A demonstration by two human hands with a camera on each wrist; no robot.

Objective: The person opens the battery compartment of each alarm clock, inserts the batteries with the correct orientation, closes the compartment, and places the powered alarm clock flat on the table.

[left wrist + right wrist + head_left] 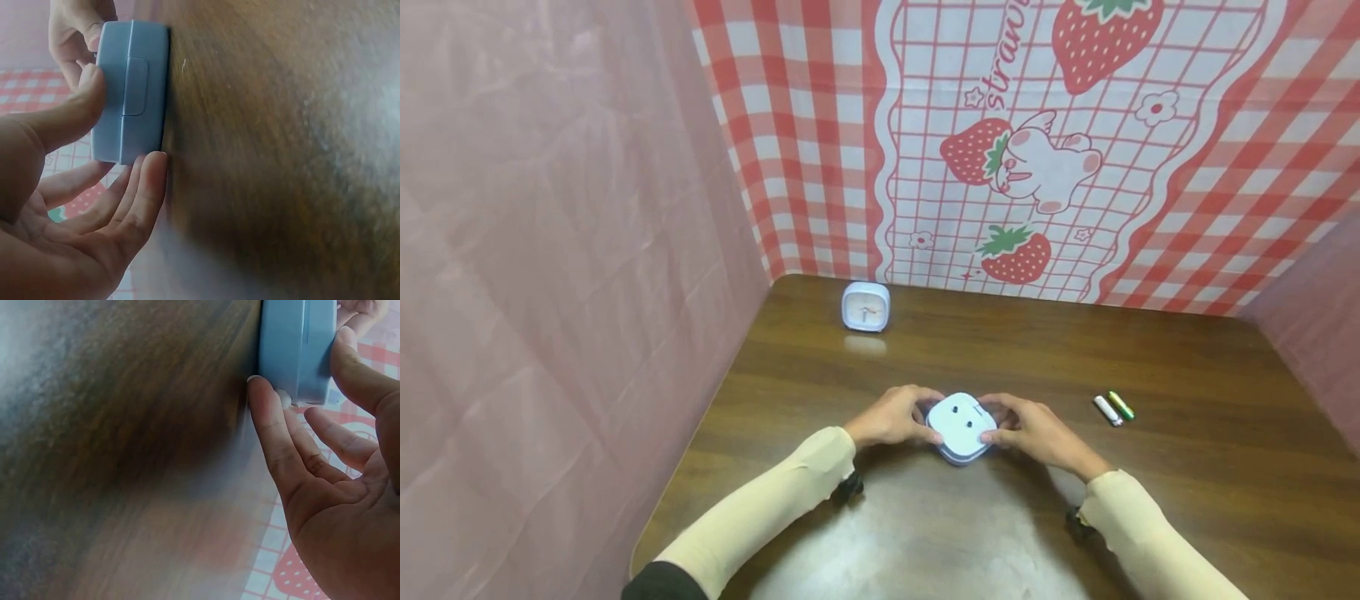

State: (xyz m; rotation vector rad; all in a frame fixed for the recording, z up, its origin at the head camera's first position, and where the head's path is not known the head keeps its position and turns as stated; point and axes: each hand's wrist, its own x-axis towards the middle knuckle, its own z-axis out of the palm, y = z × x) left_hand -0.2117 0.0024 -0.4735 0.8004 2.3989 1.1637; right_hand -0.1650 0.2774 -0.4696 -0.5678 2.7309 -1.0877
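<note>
Smoothly round-cornered case (pixel 958 433) (2 knobs (pixel 969 424))

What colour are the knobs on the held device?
Black; the knobs show best in the head view.

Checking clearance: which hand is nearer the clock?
Left. The left hand is in front of the clock, slightly right; the right hand is farther right, past the white device.

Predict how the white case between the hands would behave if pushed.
The white case seems stiff, given its hard-looking shell. Broad and low, it would probably slide rather than tip. Its smooth sides might slip between the fingers.
</note>
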